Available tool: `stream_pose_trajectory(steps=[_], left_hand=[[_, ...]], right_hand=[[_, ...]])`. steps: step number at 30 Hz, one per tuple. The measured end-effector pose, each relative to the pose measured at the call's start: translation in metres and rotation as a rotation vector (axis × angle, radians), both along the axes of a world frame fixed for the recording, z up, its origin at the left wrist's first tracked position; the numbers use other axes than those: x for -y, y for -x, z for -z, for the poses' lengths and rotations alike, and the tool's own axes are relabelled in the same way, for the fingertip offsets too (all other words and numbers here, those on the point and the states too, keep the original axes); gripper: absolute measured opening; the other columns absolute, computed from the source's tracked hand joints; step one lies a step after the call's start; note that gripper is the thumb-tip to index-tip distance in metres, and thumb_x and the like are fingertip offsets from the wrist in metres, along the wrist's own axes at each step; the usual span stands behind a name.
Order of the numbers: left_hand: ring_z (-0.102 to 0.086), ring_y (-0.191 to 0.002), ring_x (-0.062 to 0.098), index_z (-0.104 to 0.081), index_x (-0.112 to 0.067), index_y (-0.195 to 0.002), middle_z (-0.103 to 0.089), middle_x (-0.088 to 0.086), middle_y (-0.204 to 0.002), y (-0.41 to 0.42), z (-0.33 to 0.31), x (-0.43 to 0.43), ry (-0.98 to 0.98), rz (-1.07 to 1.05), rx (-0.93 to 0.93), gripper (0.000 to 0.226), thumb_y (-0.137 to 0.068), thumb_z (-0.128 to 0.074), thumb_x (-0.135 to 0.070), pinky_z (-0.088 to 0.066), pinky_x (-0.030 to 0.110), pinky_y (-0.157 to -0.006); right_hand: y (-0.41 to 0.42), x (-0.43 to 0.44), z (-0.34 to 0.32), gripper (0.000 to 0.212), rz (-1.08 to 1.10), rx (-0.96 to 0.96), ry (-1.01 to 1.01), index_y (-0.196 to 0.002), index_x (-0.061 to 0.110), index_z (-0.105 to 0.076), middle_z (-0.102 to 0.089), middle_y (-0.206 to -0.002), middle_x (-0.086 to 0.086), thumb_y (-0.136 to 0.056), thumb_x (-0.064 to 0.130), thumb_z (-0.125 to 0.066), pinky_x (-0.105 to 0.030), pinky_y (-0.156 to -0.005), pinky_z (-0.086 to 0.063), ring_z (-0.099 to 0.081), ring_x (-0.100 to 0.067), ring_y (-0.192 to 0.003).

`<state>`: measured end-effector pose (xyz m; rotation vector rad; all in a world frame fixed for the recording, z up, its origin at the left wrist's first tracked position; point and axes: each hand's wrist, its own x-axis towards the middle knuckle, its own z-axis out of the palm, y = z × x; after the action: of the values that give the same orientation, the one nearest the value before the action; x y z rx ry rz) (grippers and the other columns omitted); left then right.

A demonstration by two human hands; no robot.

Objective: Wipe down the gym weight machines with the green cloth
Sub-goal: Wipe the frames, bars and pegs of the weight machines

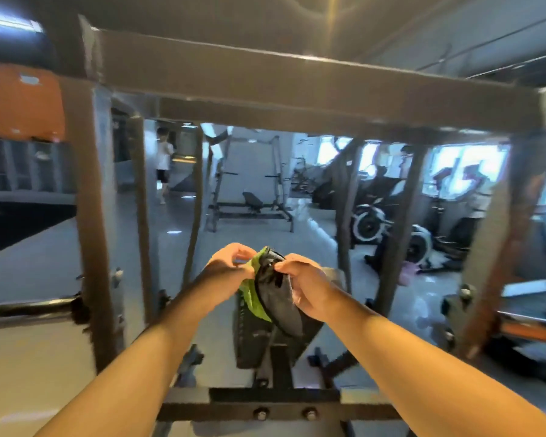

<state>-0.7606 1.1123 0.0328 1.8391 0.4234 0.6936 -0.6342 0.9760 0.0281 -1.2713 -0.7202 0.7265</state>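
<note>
Both my hands hold the green cloth [255, 299] up in front of me at mid-frame. The cloth shows a bright green side and a dark grey, soiled side hanging down. My left hand [229, 264] pinches its top left edge, my right hand [303, 283] grips its top right edge. Around me stands the grey steel frame of a weight machine [265, 80], with its crossbeam overhead and uprights on both sides. Below the cloth sits the machine's black padded bench [252, 339], partly hidden by the cloth.
A bolted base bar [284, 411] lies near my feet. A barbell bar [26, 309] juts in at the left. Exercise bikes [391, 228] stand at the right, a rack with bench [252, 200] further back. A person [164, 162] stands far off at the left.
</note>
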Motion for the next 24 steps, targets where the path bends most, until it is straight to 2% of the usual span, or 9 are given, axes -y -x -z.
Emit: stream_pose_trajectory(steps=[1, 5, 8, 10, 14, 17, 19, 21, 24], left_hand=[[-0.070, -0.093, 0.017, -0.070, -0.020, -0.095, -0.074, 0.003, -0.100, -0.013, -0.006, 0.005, 0.004, 0.030, 0.013, 0.025, -0.074, -0.073, -0.007, -0.056, 0.040, -0.088], [-0.065, -0.081, 0.020, -0.071, -0.021, -0.085, -0.072, 0.005, -0.086, -0.069, -0.029, 0.033, -0.035, 0.122, 0.033, 0.013, -0.086, -0.066, -0.009, -0.052, 0.034, -0.077], [-0.064, -0.074, 0.018, -0.070, -0.014, -0.083, -0.070, 0.005, -0.077, -0.100, -0.047, 0.068, -0.069, 0.237, 0.030, 0.011, -0.089, -0.063, -0.008, -0.051, 0.025, -0.066], [-0.068, -0.079, 0.024, -0.072, -0.012, -0.083, -0.073, 0.009, -0.080, -0.115, -0.053, 0.091, -0.079, 0.284, 0.041, 0.009, -0.088, -0.065, -0.014, -0.056, 0.033, -0.073], [-0.071, -0.088, 0.022, -0.074, -0.021, -0.090, -0.075, 0.005, -0.090, -0.139, -0.060, 0.131, -0.070, 0.349, 0.036, 0.015, -0.095, -0.061, -0.015, -0.057, 0.036, -0.082], [-0.067, -0.089, 0.014, -0.072, -0.023, -0.099, -0.073, -0.003, -0.096, -0.157, -0.065, 0.161, -0.096, 0.394, 0.044, 0.010, -0.100, -0.063, -0.022, -0.049, 0.024, -0.070], [-0.066, -0.095, 0.014, -0.071, -0.018, -0.109, -0.071, -0.002, -0.103, -0.174, -0.068, 0.182, -0.119, 0.418, 0.058, 0.012, -0.100, -0.065, -0.020, -0.046, 0.021, -0.073], [-0.067, -0.101, 0.020, -0.072, -0.014, -0.111, -0.072, -0.001, -0.102, -0.192, -0.069, 0.204, -0.131, 0.449, 0.070, 0.014, -0.098, -0.068, -0.015, -0.049, 0.026, -0.085], [-0.070, -0.102, 0.026, -0.072, -0.021, -0.098, -0.071, -0.006, -0.091, -0.220, -0.071, 0.233, -0.084, 0.451, 0.148, 0.013, -0.092, -0.073, -0.009, -0.055, 0.036, -0.094]], right_hand=[[-0.004, 0.011, -0.007, 0.009, 0.065, -0.015, 0.000, -0.079, 0.010, -0.064, -0.062, -0.083, -0.017, -0.077, 0.015, -0.071, -0.037, -0.078, -0.052, -0.062, -0.033, -0.087], [-0.023, 0.058, -0.032, 0.055, 0.318, -0.043, 0.016, -0.118, -0.005, -0.063, -0.066, -0.115, -0.032, -0.072, 0.024, -0.076, -0.053, -0.096, -0.053, -0.067, -0.042, -0.105], [-0.026, 0.098, -0.050, 0.020, 0.539, -0.062, -0.021, -0.109, 0.004, -0.069, -0.074, -0.104, -0.021, -0.091, 0.014, -0.070, -0.044, -0.086, -0.057, -0.072, -0.035, -0.095], [-0.033, 0.125, -0.055, 0.005, 0.662, -0.055, -0.058, -0.097, 0.007, -0.070, -0.076, -0.096, -0.017, -0.095, 0.005, -0.066, -0.042, -0.083, -0.059, -0.072, -0.031, -0.087], [-0.058, 0.175, -0.056, 0.010, 0.843, 0.268, 0.175, -0.100, 0.016, -0.076, -0.076, -0.099, -0.008, -0.090, 0.019, -0.078, -0.043, -0.092, -0.056, -0.070, -0.033, -0.099], [-0.074, 0.208, -0.061, 0.018, 0.893, 0.420, 0.429, -0.103, 0.014, -0.076, -0.073, -0.100, -0.005, -0.091, 0.026, -0.077, -0.032, -0.080, -0.049, -0.067, -0.026, -0.094], [-0.082, 0.228, -0.066, 0.015, 0.871, 0.335, 0.419, -0.083, 0.016, -0.073, -0.068, -0.089, -0.009, -0.096, 0.017, -0.068, -0.031, -0.066, -0.048, -0.064, -0.024, -0.078], [-0.086, 0.242, -0.070, 0.020, 0.788, 0.131, 0.273, -0.089, 0.007, -0.072, -0.070, -0.090, -0.014, -0.101, 0.009, -0.056, -0.035, -0.063, -0.059, -0.070, -0.028, -0.073], [-0.097, 0.261, -0.071, 0.035, 0.648, -0.030, 0.055, -0.115, 0.009, -0.073, -0.076, -0.109, -0.015, -0.107, 0.034, -0.051, -0.053, -0.095, -0.056, -0.073, -0.034, -0.102]])
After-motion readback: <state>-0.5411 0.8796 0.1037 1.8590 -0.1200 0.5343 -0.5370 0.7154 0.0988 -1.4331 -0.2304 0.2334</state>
